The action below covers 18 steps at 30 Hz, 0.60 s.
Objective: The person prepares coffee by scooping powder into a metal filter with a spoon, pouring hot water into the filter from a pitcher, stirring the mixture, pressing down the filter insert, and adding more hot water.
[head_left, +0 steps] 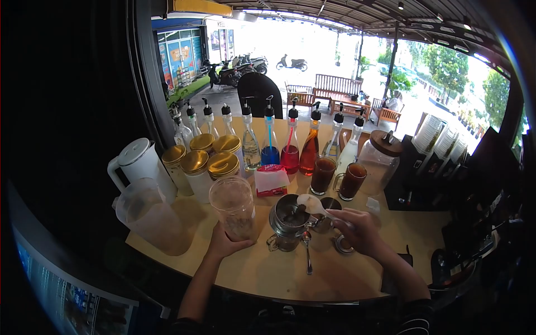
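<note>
My left hand (225, 244) is closed around the lower part of a clear plastic jar (231, 205), which stands upright near the middle of the counter. In my right hand (358, 230) is the handle of a whitish plastic scoop (310, 203). Its bowl is over the rim of a metal drip filter (281, 226) with dark contents. The filter sits on a glass mug (287, 243). Just right of it stands a second cup (329, 210), partly hidden by my right hand. A metal teaspoon (308, 254) lies in front, and a small round metal piece (343, 244) lies under my right hand.
Two glass mugs of brown drink (322, 176) stand behind the filter, near a red-and-white box (271, 181). Pump bottles (290, 159) line the back. Gold-lidded jars (195, 162), a white pitcher (146, 164) and a clear jug (146, 212) are left; stacked cups (429, 134) are right.
</note>
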### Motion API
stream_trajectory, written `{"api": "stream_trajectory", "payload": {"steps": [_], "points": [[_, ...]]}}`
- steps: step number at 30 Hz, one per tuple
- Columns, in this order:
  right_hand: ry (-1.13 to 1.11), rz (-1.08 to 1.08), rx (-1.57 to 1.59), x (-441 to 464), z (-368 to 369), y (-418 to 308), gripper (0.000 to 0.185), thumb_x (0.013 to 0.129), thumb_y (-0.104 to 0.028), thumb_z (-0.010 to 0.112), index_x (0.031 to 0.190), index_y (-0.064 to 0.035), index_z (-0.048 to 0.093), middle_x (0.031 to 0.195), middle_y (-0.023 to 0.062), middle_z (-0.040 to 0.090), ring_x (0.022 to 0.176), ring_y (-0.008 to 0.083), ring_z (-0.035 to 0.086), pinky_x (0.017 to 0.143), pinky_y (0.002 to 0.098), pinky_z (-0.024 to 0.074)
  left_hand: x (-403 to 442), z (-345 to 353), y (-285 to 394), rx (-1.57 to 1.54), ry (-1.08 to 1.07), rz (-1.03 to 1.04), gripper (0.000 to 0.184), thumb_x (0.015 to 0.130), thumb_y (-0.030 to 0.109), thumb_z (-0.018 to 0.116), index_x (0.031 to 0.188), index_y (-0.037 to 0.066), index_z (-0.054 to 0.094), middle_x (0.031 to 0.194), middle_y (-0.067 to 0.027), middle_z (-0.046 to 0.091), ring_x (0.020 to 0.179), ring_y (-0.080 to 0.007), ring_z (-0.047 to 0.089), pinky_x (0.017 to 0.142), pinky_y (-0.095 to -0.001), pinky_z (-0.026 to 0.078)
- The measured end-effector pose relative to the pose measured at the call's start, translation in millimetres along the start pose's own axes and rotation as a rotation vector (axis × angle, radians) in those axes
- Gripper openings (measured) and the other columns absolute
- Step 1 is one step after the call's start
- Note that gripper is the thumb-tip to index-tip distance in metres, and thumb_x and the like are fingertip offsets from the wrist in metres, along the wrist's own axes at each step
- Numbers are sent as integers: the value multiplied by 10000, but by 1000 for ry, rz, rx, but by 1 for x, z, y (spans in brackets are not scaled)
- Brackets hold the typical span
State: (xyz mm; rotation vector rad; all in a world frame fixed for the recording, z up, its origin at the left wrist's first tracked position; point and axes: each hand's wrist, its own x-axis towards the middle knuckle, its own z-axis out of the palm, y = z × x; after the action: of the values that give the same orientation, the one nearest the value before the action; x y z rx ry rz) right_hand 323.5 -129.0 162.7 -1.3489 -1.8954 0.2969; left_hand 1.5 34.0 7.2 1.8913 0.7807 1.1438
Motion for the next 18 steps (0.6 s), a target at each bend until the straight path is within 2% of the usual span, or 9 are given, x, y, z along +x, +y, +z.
{"api": "stream_trajectory", "payload": {"steps": [5,11,13,18], "points": [[-32,-24,17,-2,9,-11,338,908,-54,582,1245,-71,592,808,138,609,658,269,604,615,369,482,0,-1,7,-2,-7,-12,805,539,264,909,1204,9,535,1140,-128,631,1057,-228,620,911,-367,491],[-61,-69,-24,-5,14,-13,373,913,-49,567,1284,-94,560,834,134,582,686,293,591,612,395,468,-2,0,10,66,-4,-17,881,538,291,911,1248,-3,480,1178,-148,608,1091,-242,606,923,-377,486],[-61,-70,-32,-5,16,-10,378,913,-52,567,1289,-95,556,835,133,580,689,292,594,615,392,470,-1,0,14,84,13,5,979,541,315,913,1298,-17,388,1209,-172,583,1107,-262,597,935,-383,480],[-74,-61,-64,-3,16,-16,345,913,-74,574,1257,-90,575,839,125,592,699,291,606,626,380,486,-4,-1,2,112,37,-35,1094,534,341,919,1336,-25,271,1258,-199,530,1148,-286,566,952,-391,470]]}}
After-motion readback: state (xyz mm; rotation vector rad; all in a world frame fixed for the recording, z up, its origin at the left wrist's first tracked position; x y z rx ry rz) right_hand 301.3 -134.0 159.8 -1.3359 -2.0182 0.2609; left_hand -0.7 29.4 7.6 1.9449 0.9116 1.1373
